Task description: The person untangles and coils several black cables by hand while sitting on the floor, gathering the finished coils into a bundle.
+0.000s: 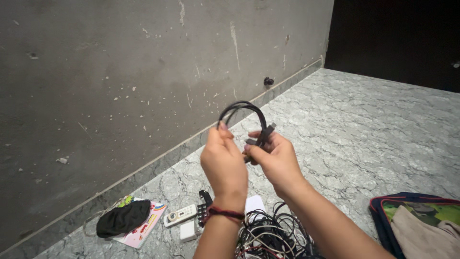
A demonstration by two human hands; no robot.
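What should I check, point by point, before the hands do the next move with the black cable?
1. Left hand grips the black cable at one side of the loop: ok.
2. Right hand holds the other side, near the connector ends: ok.
3. Cable makes one open loop above the hands, no knot seen: ok.
4. Held cable is free from the cable pile on the floor: cannot tell, the arms hide the lower part.
5. Remote control and white adapter lie apart from the hands: ok.
6. Connector ends undamaged: cannot tell, too small.
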